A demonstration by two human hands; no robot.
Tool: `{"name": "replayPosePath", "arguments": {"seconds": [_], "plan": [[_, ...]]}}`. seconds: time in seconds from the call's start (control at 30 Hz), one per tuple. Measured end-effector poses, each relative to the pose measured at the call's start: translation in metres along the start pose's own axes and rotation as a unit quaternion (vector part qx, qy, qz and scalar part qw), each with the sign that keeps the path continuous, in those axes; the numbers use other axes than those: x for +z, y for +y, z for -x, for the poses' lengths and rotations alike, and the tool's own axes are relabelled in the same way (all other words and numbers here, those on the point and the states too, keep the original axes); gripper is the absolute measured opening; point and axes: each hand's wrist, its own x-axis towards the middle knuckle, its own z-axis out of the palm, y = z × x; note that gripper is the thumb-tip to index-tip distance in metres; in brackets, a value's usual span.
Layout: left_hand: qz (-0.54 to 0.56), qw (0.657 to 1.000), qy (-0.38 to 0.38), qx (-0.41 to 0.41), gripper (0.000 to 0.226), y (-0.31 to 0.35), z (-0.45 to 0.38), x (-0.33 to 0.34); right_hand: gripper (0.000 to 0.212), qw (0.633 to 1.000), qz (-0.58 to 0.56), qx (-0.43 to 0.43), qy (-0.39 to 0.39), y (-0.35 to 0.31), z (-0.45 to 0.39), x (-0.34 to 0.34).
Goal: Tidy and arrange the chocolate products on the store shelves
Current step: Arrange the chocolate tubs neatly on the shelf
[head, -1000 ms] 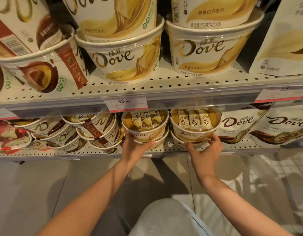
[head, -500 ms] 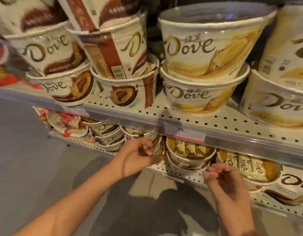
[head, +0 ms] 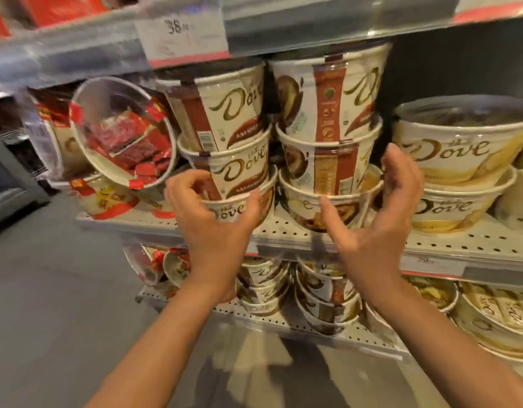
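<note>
You had both hands up at the middle shelf (head: 284, 228), where the Dove tubs stood nested three high so more fit in each column. Your left hand (head: 213, 222) was curled round the bottom tub (head: 228, 212) of the left stack (head: 225, 136), thumb on its right side, fingers hooked round the left, likely to square that column, which leaned a little. Your right hand (head: 378, 225) was spread wide and held nothing; its thumb lay against the lowest tub of the right stack (head: 328, 136) and its fingers reached past the stack's right side, though motion blur left it unclear whether they touched. A red tub (head: 122, 134) further left lay tipped on its side, lid facing out, so it probably needs righting. Yellow tubs (head: 454, 160) sat just beside the right stack, more tubs on the shelf below
</note>
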Motion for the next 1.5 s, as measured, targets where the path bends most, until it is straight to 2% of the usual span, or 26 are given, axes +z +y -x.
{"name": "replayPosePath", "arguments": {"seconds": [0.07,0.13,0.2,0.3,0.47,0.73,0.83,1.17,1.37,1.5], "plan": [[-0.004,0.998,0.023,-0.057,0.082,-0.013,-0.014,0.001,0.095,0.995,0.048,0.081,0.019,-0.01,-0.008,0.016],[0.005,0.99,-0.014,-0.141,0.11,-0.02,-0.023,0.004,0.111,0.983,0.078,0.167,0.02,-0.018,-0.011,0.029],[0.025,0.981,-0.07,-0.179,0.123,-0.024,-0.032,0.006,0.12,0.973,0.111,0.202,0.021,-0.025,-0.013,0.038],[0.027,0.978,-0.118,-0.169,0.132,-0.031,-0.041,0.005,0.131,0.955,0.154,0.252,0.021,-0.031,-0.019,0.046],[0.035,0.978,-0.143,-0.15,0.13,-0.04,-0.047,0.007,0.131,0.94,0.183,0.285,0.031,-0.031,-0.021,0.05],[0.012,0.978,-0.171,-0.12,0.124,-0.043,-0.045,0.006,0.099,0.923,0.213,0.317,0.048,-0.042,-0.026,0.051],[0.01,0.978,-0.173,-0.115,0.122,-0.043,-0.043,0.004,0.093,0.914,0.244,0.325,0.014,-0.042,-0.029,0.046],[0.047,0.972,-0.195,-0.121,0.122,-0.046,-0.044,0.0,0.092,0.903,0.295,0.302,-0.073,-0.036,-0.037,0.028],[0.08,0.968,-0.172,-0.163,0.108,-0.051,-0.044,-0.004,0.093,0.914,0.288,0.27,-0.095,-0.033,-0.04,0.017],[0.058,0.974,-0.164,-0.148,0.101,-0.049,-0.043,-0.002,0.095,0.925,0.252,0.268,-0.099,-0.03,-0.039,0.013]]}}
